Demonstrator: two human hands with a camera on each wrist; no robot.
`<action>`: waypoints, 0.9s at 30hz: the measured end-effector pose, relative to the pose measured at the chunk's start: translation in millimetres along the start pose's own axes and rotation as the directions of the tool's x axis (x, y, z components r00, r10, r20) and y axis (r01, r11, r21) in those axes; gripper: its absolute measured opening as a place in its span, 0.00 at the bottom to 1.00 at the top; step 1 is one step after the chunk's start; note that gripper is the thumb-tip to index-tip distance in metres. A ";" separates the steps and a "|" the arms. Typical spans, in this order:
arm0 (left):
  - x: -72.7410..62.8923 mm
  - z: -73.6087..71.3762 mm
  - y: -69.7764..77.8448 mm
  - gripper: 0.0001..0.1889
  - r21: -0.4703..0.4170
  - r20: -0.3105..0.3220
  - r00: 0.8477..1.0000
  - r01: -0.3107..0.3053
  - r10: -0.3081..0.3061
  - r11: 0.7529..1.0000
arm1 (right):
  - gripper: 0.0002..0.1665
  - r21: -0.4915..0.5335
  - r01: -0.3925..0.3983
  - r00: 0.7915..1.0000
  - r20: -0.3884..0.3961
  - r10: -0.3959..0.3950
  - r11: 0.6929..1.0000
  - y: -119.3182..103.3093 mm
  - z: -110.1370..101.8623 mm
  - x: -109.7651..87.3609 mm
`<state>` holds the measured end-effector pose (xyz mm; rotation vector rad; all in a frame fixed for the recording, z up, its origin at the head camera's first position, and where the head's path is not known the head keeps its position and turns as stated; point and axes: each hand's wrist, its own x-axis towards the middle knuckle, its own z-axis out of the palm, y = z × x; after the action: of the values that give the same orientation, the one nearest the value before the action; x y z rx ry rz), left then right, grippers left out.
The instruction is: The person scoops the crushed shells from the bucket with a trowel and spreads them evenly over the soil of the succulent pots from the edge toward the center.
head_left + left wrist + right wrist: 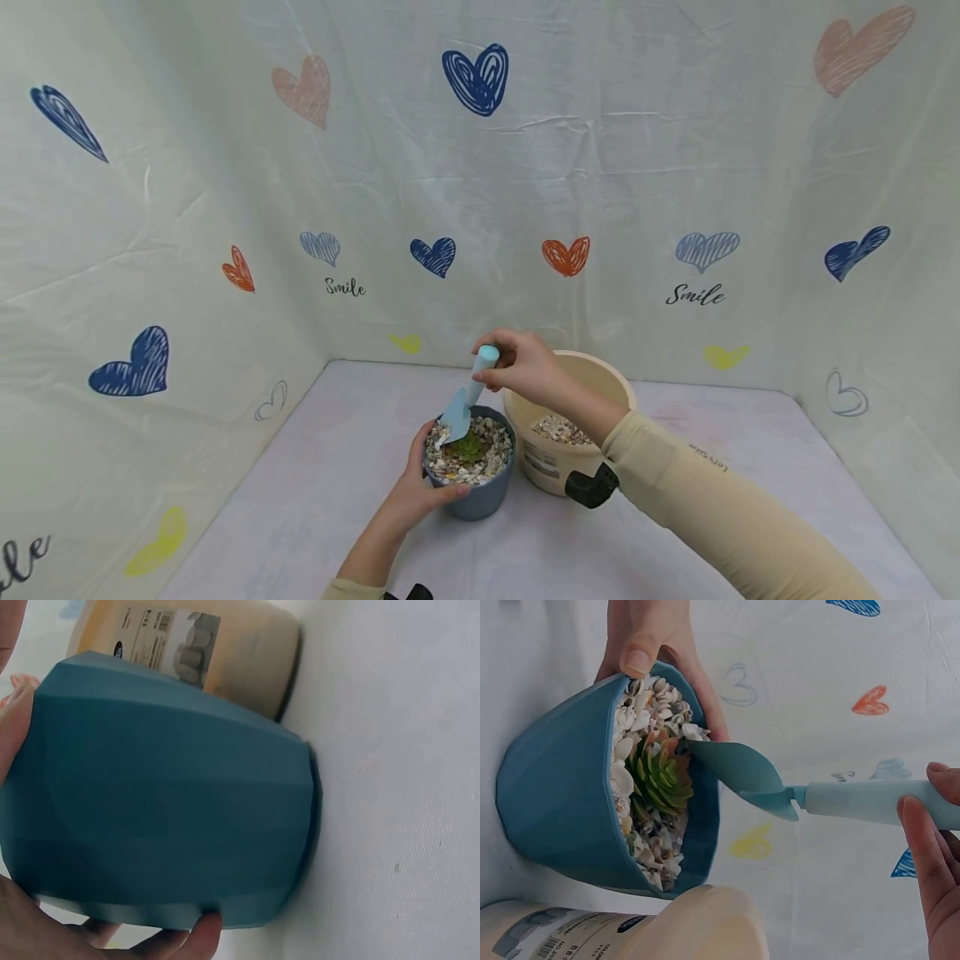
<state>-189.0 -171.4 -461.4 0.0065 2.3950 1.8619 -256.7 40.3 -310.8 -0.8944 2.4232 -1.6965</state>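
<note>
A blue faceted flower pot (480,502) holds a green succulent (660,774) ringed by small shells (658,862). My left hand (420,493) grips the pot from its left side, thumb near the rim and fingers round the wall, as the left wrist view also shows. In my right hand (525,367) is the pale blue handle of a small garden trowel (742,771), pinched between thumb and fingers. Its blade points down into the pot, with the tip at the shells beside the succulent. A few shells lie at the blade's tip.
Right of the pot, close beside it, stands a cream bucket (542,467) with a printed label and more shells (561,429) inside. Both stand on a white-covered table (360,450). A curtain with hearts (637,167) hangs behind and at the sides.
</note>
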 end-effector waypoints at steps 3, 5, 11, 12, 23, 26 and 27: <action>0.1 0.7 -1.5 0.63 -0.003 0.002 1.000 -0.014 0.014 1.000 | 0.17 -0.009 0.000 1.000 -0.003 0.000 1.000 -0.8 -0.1 -0.3; 0.1 0.9 -1.8 0.63 0.001 0.002 1.000 -0.015 0.015 1.000 | 0.17 -0.013 -0.001 1.000 -0.004 0.000 1.000 -0.9 -0.3 -0.5; 0.2 0.6 -1.5 0.63 -0.007 0.008 1.000 -0.020 0.020 1.000 | 0.17 -0.012 0.011 1.000 -0.006 -0.011 1.000 0.0 -1.4 0.0; 0.1 0.6 -1.4 0.63 -0.009 0.009 1.000 -0.022 0.022 1.000 | 0.17 -0.009 0.014 1.000 -0.006 -0.014 1.000 0.1 -1.6 -0.1; 0.2 2.9 -3.1 0.62 -0.043 0.011 0.997 -0.070 0.070 0.997 | 0.18 -0.031 0.016 1.000 -0.018 -0.017 0.999 1.8 -2.1 0.2; -0.6 3.4 -2.2 0.62 -0.038 0.006 0.998 -0.068 0.069 0.997 | 0.18 -0.043 0.021 0.999 -0.024 -0.022 0.999 1.7 -2.0 0.1; -0.9 3.5 -1.8 0.62 -0.033 0.003 0.998 -0.066 0.066 0.997 | 0.18 -0.044 0.023 0.999 -0.025 -0.024 0.999 1.6 -2.1 -0.1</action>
<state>-187.7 -168.6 -463.9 0.0869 2.3890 1.9277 -258.1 42.4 -311.4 -0.9163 2.4853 -1.6786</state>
